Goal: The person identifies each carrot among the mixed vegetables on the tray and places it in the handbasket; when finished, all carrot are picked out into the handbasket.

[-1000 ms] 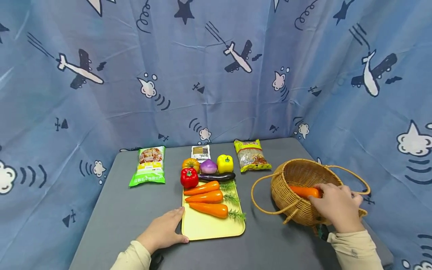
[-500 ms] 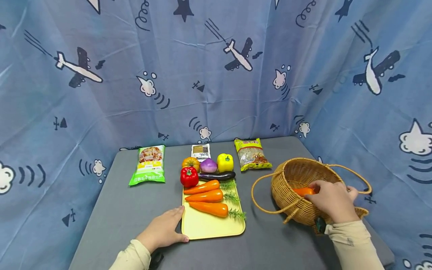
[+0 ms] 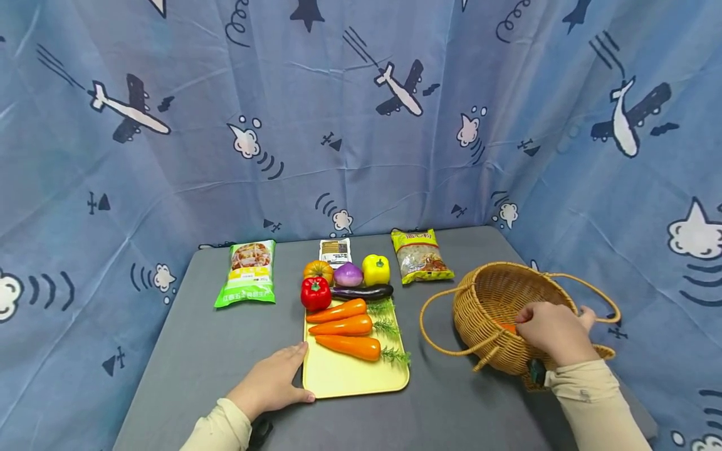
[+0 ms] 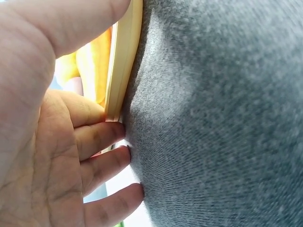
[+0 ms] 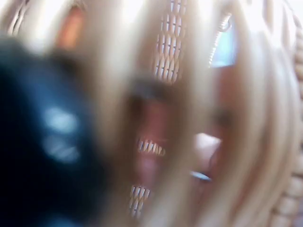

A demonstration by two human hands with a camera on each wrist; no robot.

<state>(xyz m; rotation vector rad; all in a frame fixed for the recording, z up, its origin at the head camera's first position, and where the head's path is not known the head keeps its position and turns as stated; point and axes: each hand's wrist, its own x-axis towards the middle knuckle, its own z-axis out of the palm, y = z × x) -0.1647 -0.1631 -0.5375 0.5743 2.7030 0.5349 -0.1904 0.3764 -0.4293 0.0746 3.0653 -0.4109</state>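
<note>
My left hand [image 3: 273, 382] lies beside the yellow tray [image 3: 355, 382], thumb and fingers spread along its left edge; in the left wrist view the tray's rim [image 4: 124, 61] shows between thumb and fingers. On the tray lie several orange carrots [image 3: 348, 347] with green tops, below a dark eggplant [image 3: 363, 292] and a red bell pepper [image 3: 316, 294]. At the right, my right hand [image 3: 555, 332] reaches into the wicker basket [image 3: 479, 319] and holds an orange carrot [image 3: 509, 327], mostly hidden by rim and hand. The right wrist view is blurred wicker.
A yellow pepper [image 3: 376, 270], a purple onion [image 3: 348, 275] and an orange pumpkin [image 3: 319, 270] sit behind the tray. Farther back are a green-and-white bag [image 3: 248, 274], a small white pouch [image 3: 335, 251] and a yellow bag [image 3: 420, 255]. The basket's handle [image 3: 431, 335] sticks out toward the tray.
My right hand has gone deeper into the basket with the carrot, so less orange shows. The left hand stays at the tray's edge.
</note>
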